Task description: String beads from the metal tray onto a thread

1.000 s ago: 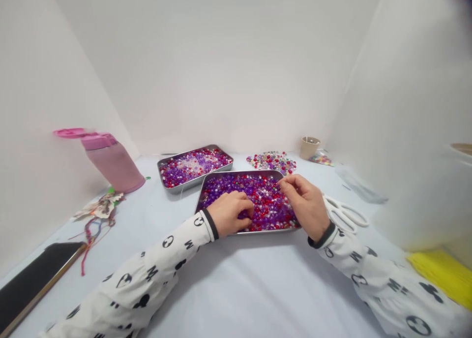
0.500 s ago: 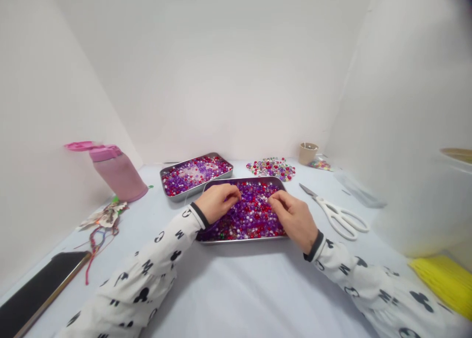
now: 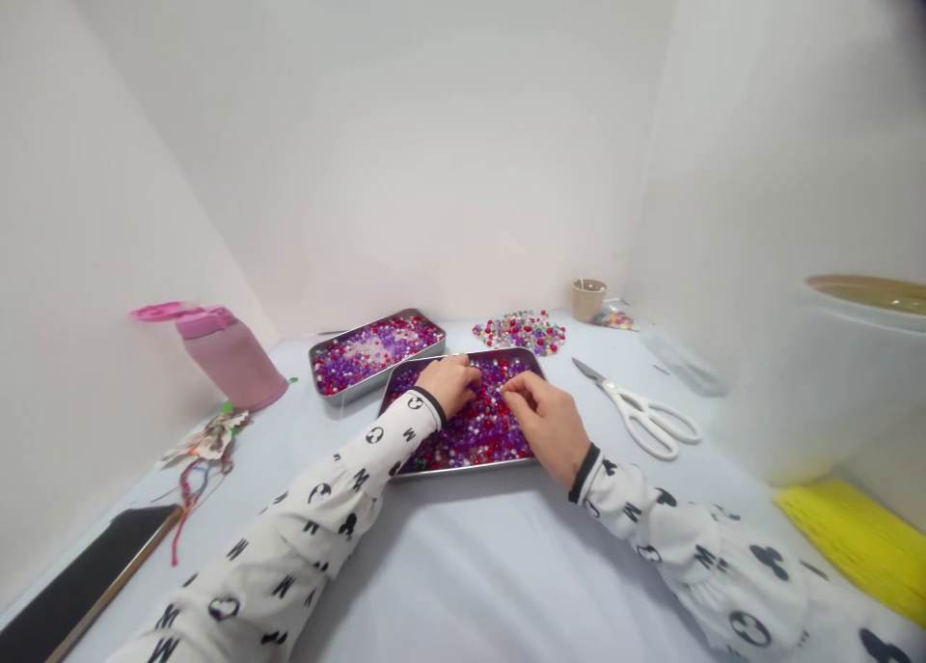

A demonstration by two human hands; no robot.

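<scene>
A metal tray (image 3: 463, 469) full of purple, red and white beads (image 3: 474, 436) lies in front of me. My left hand (image 3: 449, 385) reaches over its far half, fingers curled down at the beads; what they pinch is too small to make out. Close by on the right, my right hand (image 3: 548, 424) holds thumb and forefinger pressed together above the same tray. Whatever sits between those fingertips I cannot make out. A faint clear thread hangs near the left edge of the tray.
Behind are a second bead tray (image 3: 347, 395), a loose bead pile (image 3: 519, 333) and a paper cup (image 3: 588, 300). White-handled scissors (image 3: 640, 415) lie right, near a yellow cloth (image 3: 854, 538) and white tub (image 3: 860, 383). Left are a pink bottle (image 3: 235, 359), braided cords (image 3: 194, 480) and a phone (image 3: 91, 576).
My left hand has moved forward, deeper over the tray and nearer my right hand, its fingers now down at the beads. The right hand stays pinched. The view has swung slightly right.
</scene>
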